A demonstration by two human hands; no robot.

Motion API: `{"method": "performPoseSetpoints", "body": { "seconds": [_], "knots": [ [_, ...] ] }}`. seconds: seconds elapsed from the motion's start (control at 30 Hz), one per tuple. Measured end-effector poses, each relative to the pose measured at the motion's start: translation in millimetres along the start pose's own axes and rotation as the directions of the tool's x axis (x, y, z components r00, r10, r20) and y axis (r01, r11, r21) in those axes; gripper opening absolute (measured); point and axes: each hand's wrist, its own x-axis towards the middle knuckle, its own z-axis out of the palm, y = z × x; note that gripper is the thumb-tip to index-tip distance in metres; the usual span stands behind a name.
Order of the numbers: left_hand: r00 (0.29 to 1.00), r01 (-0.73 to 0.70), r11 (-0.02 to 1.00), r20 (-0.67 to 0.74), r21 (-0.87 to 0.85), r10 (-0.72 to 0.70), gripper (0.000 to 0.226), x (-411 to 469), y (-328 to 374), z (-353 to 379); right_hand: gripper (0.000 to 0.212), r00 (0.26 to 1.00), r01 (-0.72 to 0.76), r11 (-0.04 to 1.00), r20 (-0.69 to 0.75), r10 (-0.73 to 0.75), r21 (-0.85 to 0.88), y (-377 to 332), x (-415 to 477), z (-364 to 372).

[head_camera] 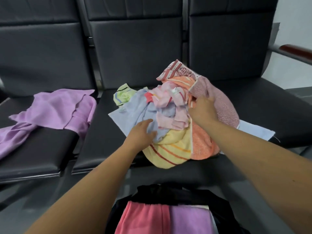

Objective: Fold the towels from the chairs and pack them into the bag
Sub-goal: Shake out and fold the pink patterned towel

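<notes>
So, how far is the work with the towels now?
Done: a folded coral towel and a folded purple towel already lie in the black bag. In hand: the left hand touches the light blue towel and the right hand rests on the pile; neither grip is clear. To do: the whole pile on the middle chair and the loose purple towel on the left chair.

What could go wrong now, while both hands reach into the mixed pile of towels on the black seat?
The left hand grips the light blue terry towel low in the tangled pile; pulling may drag the yellow striped towel off the seat's front edge. The crumpled purple towel sprawls across the left seat and may slip off.
</notes>
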Motion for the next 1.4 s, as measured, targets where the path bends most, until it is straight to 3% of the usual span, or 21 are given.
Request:
{"method": "performPoseSetpoints", "body": {
  "seconds": [0.1, 0.17, 0.23, 0.3, 0.4, 0.5, 0.6, 0.7, 0.8, 0.9, 1.0, 1.07, 1.13, 1.2, 1.4],
  "knots": [
    [0.999, 0.033, 0.991, -0.001, 0.129, -0.033, 0.054, 17.1, -1.1, 23.5, 0.058, 0.975, -0.222, 0.974, -0.035, 0.220, -0.049, 22.3, 13.4, 5.4],
    [1.000, 0.020, 0.995, -0.014, 0.100, -0.019, 0.049, 22.1, -2.5, 28.8, 0.044, 0.964, -0.264, 0.958, -0.015, 0.264, -0.114, 39.6, 16.9, 11.3],
    [1.000, 0.011, 0.996, -0.014, 0.093, -0.009, 0.046, 23.2, -2.7, 28.8, 0.024, 0.979, -0.202, 0.969, -0.031, 0.200, -0.142, 51.4, 17.6, 15.5],
    [1.000, 0.007, 0.994, -0.008, 0.111, -0.006, 0.044, 22.7, -1.7, 26.3, 0.016, 0.986, -0.154, 0.982, -0.075, 0.146, -0.112, 55.0, 15.9, 13.9],
    [0.999, 0.004, 0.993, 0.049, 0.114, -0.010, 0.047, 17.8, 2.9, 18.2, 0.023, 0.983, -0.090, 0.996, -0.157, 0.090, 0.006, 52.5, 10.4, 0.4],
    [0.994, 0.068, 0.998, 0.090, 0.017, -0.069, 0.047, 10.6, 10.7, -0.4, 0.039, 0.974, 0.082, 0.989, -0.220, -0.054, 0.120, 42.6, -2.5, -24.2],
    [0.996, 0.085, 0.989, 0.006, -0.121, -0.085, 0.037, -3.6, 26.6, -24.3, 0.033, 0.974, 0.183, 0.946, -0.183, -0.136, 0.268, 19.2, -21.0, -57.0],
    [0.996, -0.005, 0.965, -0.082, -0.264, -0.017, 0.026, -26.7, 50.7, -44.0, 0.026, 0.968, 0.240, 0.899, -0.157, -0.195, 0.366, -5.9, -44.0, -89.9],
    [0.997, -0.030, 0.828, -0.074, -0.560, -0.014, 0.021, -52.6, 80.1, -63.5, 0.024, 0.938, 0.345, 0.856, -0.183, -0.296, 0.385, -26.0, -67.6, -118.4],
    [0.997, 0.050, 0.554, 0.075, -0.831, 0.022, 0.029, -78.4, 109.8, -79.6, 0.023, 0.911, 0.410, 0.836, -0.194, -0.363, 0.365, -42.8, -89.5, -139.6],
    [0.977, 0.014, 0.477, 0.114, -0.879, 0.181, 0.039, -97.4, 130.4, -81.6, 0.024, 0.903, 0.423, 0.820, -0.099, -0.419, 0.387, -61.2, -110.5, -152.2],
    [0.969, -0.062, 0.404, 0.043, -0.913, 0.245, 0.024, -106.5, 140.3, -79.1, 0.030, 0.903, 0.391, 0.795, -0.027, -0.428, 0.464, -69.5, -122.4, -155.9],
    [0.978, -0.097, 0.316, -0.031, -0.944, 0.207, 0.009, -113.6, 145.6, -81.6, 0.035, 0.918, 0.341, 0.776, -0.010, -0.396, 0.531, -73.8, -132.7, -162.3],
    [0.982, -0.154, 0.347, -0.105, -0.925, 0.156, 0.010, -120.6, 145.3, -89.1, 0.036, 0.917, 0.337, 0.765, -0.010, -0.398, 0.549, -74.5, -137.2, -168.0],
    [0.917, -0.375, 0.659, -0.367, -0.652, 0.158, 0.014, -141.4, 152.7, -138.7, 0.030, 0.893, 0.327, 0.724, 0.052, -0.447, 0.608, -88.6, -151.8, -203.3]
  ]
}}
